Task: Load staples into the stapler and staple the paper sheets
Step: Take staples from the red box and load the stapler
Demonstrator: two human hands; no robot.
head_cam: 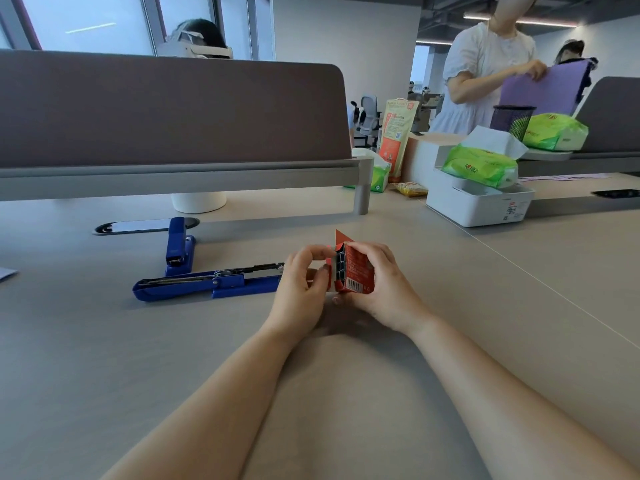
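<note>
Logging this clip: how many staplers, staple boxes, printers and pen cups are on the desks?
Blue staplers: 2, the opened stapler and the second stapler behind it.
Red staple box: 1, gripped by the right hand, left hand at its open end.
White printer: 1.
Black mesh pen cup: 1.
Total: 5.

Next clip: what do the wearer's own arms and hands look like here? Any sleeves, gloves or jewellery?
The left forearm and right forearm are bare down to the picture's bottom edge; no sleeve shows. The left hand and right hand are ungloved, with no watch, bracelet or ring visible.
</note>
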